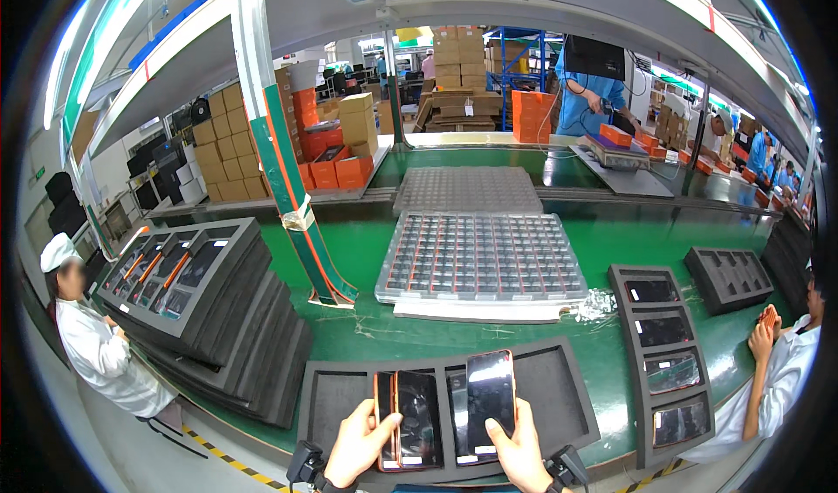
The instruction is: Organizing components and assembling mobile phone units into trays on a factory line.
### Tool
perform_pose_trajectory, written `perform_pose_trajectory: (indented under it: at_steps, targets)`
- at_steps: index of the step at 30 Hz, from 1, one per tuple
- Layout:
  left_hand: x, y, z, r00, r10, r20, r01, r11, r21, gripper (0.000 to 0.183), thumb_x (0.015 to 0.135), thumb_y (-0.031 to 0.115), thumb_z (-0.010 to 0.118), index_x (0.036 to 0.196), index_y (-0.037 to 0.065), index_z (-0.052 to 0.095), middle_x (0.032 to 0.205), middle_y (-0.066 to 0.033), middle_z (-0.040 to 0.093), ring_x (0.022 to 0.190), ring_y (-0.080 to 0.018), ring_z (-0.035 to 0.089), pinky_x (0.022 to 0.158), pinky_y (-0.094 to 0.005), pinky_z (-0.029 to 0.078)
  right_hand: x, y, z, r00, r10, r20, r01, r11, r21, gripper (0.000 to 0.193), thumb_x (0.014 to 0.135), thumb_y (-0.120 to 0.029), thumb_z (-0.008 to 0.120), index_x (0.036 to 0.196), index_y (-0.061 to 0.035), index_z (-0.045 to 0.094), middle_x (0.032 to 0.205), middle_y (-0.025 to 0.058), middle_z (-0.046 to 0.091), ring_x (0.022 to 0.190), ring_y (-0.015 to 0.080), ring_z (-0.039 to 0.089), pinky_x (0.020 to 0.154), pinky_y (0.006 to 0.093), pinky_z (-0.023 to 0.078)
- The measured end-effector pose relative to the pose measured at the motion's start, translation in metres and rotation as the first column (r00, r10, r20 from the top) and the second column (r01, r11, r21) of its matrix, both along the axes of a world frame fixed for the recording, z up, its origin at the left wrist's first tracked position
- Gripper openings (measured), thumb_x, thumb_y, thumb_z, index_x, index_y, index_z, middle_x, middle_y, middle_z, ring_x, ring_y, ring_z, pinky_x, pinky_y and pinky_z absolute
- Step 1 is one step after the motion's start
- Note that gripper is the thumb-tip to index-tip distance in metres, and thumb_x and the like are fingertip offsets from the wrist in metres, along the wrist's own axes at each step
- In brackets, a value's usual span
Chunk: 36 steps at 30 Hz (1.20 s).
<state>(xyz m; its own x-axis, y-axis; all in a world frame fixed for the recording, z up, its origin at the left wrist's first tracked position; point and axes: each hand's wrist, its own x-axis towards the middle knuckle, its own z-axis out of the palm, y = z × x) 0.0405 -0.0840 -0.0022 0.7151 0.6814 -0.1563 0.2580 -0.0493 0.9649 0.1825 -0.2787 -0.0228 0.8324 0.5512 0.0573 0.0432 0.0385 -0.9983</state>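
Observation:
My left hand (360, 443) is closed on the left edge of a black smartphone (419, 414) with an orange frame, its thumb lying over the orange side. A second orange edge shows close beside it; whether that is another phone I cannot tell. My right hand (521, 448) grips another dark-screened phone (491, 397), thumb on the glass and fingers behind its right side. Both phones are over a dark grey foam tray (576, 379) with recesses. Part of a further dark phone (457, 406) shows in the tray, mostly covered by the right-hand phone.
A clear compartment tray (572, 270) of small parts lies ahead on the green bench (349, 336). Foam trays are stacked (236, 336) at left; a long foam tray (640, 379) with several phones sits at right. Co-workers stand at both sides; a green post (292, 170) rises front left.

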Motion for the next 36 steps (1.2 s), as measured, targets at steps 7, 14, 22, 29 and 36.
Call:
perform_pose_trajectory:
  at_steps: [7,14,22,29,36]
  targets:
    - [-0.052,0.017,0.026,0.92,0.302,0.248,-0.317,0.948,0.023,0.017,0.097,0.016,0.066,0.107,0.004,0.061,0.074,0.0077,0.047,0.064,-0.002,0.039,0.053,-0.0208,0.031,0.042,-0.054,0.025,0.986,-0.144,-0.081,0.159,0.962,0.222,0.049,0.096,0.001,0.056,0.142,-0.0001,0.037,0.141,0.0151,0.051,0.126,0.0177,0.05,0.107,0.0344,0.04]
    - [-0.04,0.011,0.019,0.918,0.305,-0.255,-0.161,0.872,0.463,0.046,0.102,0.025,0.056,0.139,-0.002,0.05,0.13,-0.0261,0.061,0.119,-0.0353,0.061,0.099,-0.0382,0.047,0.055,-0.062,0.006,0.967,-0.065,0.246,0.12,0.969,-0.216,0.058,0.093,-0.007,0.064,0.145,0.001,0.04,0.144,0.0201,0.049,0.135,0.0266,0.048,0.111,0.0378,0.038]
    - [-0.063,0.026,0.021,0.891,0.417,-0.178,0.051,0.296,0.954,0.037,0.1,0.024,0.055,0.127,-0.001,0.058,0.125,-0.0245,0.059,0.115,-0.0392,0.056,0.101,-0.0437,0.043,0.071,-0.104,0.022,0.604,-0.099,0.791,0.55,0.77,-0.324,0.049,0.093,-0.017,0.066,0.135,0.0025,0.049,0.136,0.0268,0.048,0.123,0.0432,0.051,0.104,0.0445,0.044]
    - [-0.084,-0.006,0.021,0.772,0.468,-0.431,0.208,0.455,0.866,0.051,0.098,0.039,0.056,0.127,-0.004,0.056,0.121,-0.0271,0.058,0.109,-0.0444,0.057,0.096,-0.0465,0.046,0.072,-0.118,0.003,0.973,-0.166,0.158,0.207,0.933,-0.293,0.051,0.092,-0.013,0.065,0.137,0.0014,0.046,0.147,0.0267,0.041,0.136,0.0349,0.045,0.108,0.0418,0.041]
    - [-0.093,0.013,0.021,0.815,0.387,-0.432,0.014,0.732,0.682,0.043,0.1,0.029,0.058,0.128,-0.004,0.054,0.109,-0.0262,0.065,0.102,-0.0346,0.062,0.092,-0.0413,0.047,0.017,-0.153,0.0,0.98,-0.119,-0.162,0.097,0.986,-0.136,0.065,0.098,-0.026,0.063,0.152,-0.0057,0.034,0.135,0.0171,0.056,0.109,0.0218,0.059,0.094,0.0346,0.049]
